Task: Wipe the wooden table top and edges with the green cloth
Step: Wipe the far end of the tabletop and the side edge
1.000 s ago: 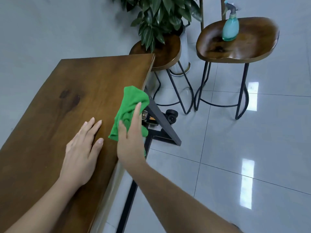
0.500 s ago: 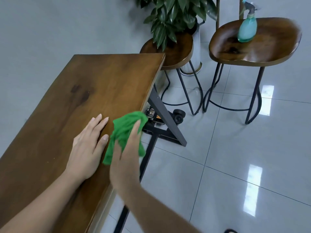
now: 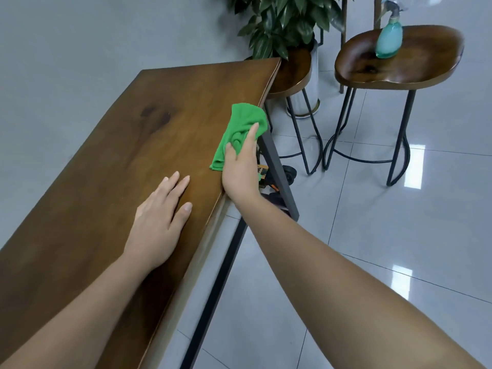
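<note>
fingers (image 3: 251,134) of my right hand (image 3: 239,171) curl round the green cloth (image 3: 245,115) at the right edge of the wooden table (image 3: 119,169); left hand (image 3: 157,225) rests flat, fingers straight. step: edge wipe. next, i judge: slide along the edge.

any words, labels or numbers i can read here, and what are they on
No text can be read.
Spray bottle: no label shows.
Orange and black object under the table: any marks are too blurred to read.
Green cloth and table top: no print.
</note>
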`<action>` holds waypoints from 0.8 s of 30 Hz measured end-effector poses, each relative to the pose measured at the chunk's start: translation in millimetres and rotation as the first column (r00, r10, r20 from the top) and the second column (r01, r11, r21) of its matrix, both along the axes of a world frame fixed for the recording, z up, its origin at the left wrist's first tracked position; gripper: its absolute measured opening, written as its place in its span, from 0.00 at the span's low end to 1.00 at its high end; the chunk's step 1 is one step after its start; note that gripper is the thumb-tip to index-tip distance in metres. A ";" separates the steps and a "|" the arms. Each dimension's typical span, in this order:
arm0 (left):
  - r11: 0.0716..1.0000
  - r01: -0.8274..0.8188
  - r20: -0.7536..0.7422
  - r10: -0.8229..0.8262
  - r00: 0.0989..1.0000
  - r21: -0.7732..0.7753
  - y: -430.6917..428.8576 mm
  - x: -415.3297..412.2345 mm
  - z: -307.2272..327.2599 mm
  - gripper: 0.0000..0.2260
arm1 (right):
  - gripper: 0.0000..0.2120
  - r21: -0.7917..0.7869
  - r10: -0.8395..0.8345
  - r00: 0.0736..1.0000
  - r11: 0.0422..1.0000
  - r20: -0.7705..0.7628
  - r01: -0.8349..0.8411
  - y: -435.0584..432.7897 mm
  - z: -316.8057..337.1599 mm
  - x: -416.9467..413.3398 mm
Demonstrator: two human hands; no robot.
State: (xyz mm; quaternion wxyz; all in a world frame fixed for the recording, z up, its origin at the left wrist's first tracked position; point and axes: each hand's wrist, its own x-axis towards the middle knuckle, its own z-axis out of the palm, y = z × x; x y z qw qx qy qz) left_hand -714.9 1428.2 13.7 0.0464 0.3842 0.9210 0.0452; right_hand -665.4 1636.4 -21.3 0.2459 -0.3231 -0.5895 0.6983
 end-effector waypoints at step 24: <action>0.999 0.041 -0.020 -0.040 0.999 0.033 -262.9 111.8 -0.2 0.29 | 0.37 -0.058 0.044 0.998 0.997 -0.051 -0.047 -420.9 -8.1 203.7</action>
